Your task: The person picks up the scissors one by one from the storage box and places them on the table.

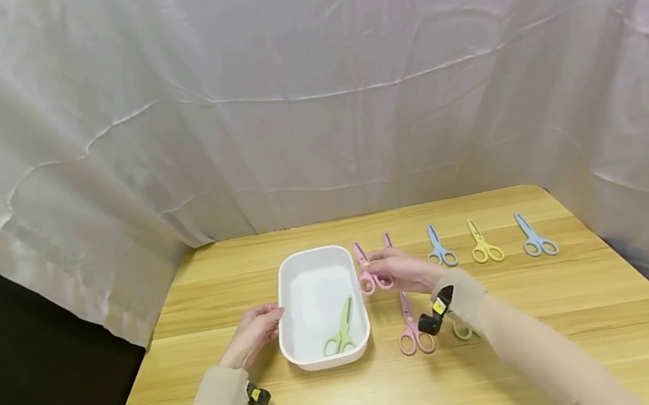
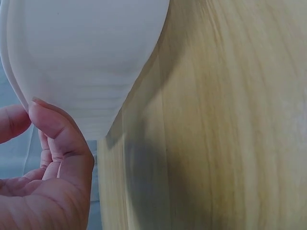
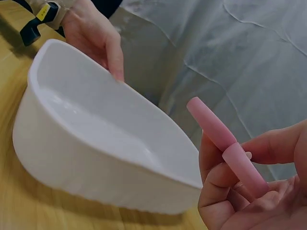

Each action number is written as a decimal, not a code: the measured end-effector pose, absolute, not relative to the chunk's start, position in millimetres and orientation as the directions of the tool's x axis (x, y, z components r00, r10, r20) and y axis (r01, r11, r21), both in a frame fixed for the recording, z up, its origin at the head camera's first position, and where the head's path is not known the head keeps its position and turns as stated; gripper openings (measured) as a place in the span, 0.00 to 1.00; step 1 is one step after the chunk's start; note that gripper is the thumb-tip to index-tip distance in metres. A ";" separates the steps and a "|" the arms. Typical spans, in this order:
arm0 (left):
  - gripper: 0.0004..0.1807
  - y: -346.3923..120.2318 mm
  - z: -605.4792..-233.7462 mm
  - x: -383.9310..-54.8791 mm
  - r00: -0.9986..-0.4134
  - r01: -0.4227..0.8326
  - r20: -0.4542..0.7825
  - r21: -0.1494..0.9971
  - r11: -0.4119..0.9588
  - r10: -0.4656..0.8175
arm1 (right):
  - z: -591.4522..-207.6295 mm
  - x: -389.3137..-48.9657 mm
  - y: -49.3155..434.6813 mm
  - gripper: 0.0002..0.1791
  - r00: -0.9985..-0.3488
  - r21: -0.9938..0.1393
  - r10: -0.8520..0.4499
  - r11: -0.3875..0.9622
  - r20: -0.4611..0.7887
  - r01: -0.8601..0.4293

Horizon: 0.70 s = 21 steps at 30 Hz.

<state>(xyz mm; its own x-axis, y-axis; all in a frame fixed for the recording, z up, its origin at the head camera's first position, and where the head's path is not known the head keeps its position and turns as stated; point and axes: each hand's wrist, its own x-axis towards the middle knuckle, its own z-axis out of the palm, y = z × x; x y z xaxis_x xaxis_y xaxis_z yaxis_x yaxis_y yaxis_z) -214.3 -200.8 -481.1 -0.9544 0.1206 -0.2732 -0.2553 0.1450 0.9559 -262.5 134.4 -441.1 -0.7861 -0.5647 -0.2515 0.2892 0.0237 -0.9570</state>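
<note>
A white bin [image 1: 304, 280] stands left of the table's middle, with a pair of light green scissors [image 1: 343, 326] lying inside at its near end. At its left side, my left hand [image 1: 255, 332] pinches the rim between thumb and fingers. My right hand [image 1: 404, 270] grips a pair of pink scissors [image 1: 362, 257] just beside the bin's right rim, blades pointing away from me. In the right wrist view the two pink handle loops [image 3: 245, 171] show edge-on between thumb and curled fingers.
Two more pink scissors [image 1: 410, 328] lie near the right hand, the farther pair [image 1: 387, 240] partly hidden by it. Blue scissors [image 1: 436, 246], yellow scissors [image 1: 481, 243] and other blue scissors [image 1: 531, 235] line the back right. A pale green handle [image 1: 462, 331] shows under the right forearm.
</note>
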 end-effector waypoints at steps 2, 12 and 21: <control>0.20 -200.0 -481.1 -214.7 -0.955 -0.255 -0.275 0.954 0.159 0.113 | -441.0 -262.0 143.3 0.21 -0.793 -0.957 -0.553 0.026 -0.256 0.291; 0.20 -197.8 -480.1 -213.5 -0.956 -0.261 -0.279 0.950 0.172 0.091 | -445.0 -259.8 182.9 0.13 -0.805 -0.958 -0.539 0.012 -0.249 0.288; 0.20 -196.5 -480.7 -214.5 -0.958 -0.263 -0.277 0.951 0.163 0.070 | -444.1 -255.3 213.6 0.12 -0.845 -0.960 -0.467 0.032 -0.261 0.279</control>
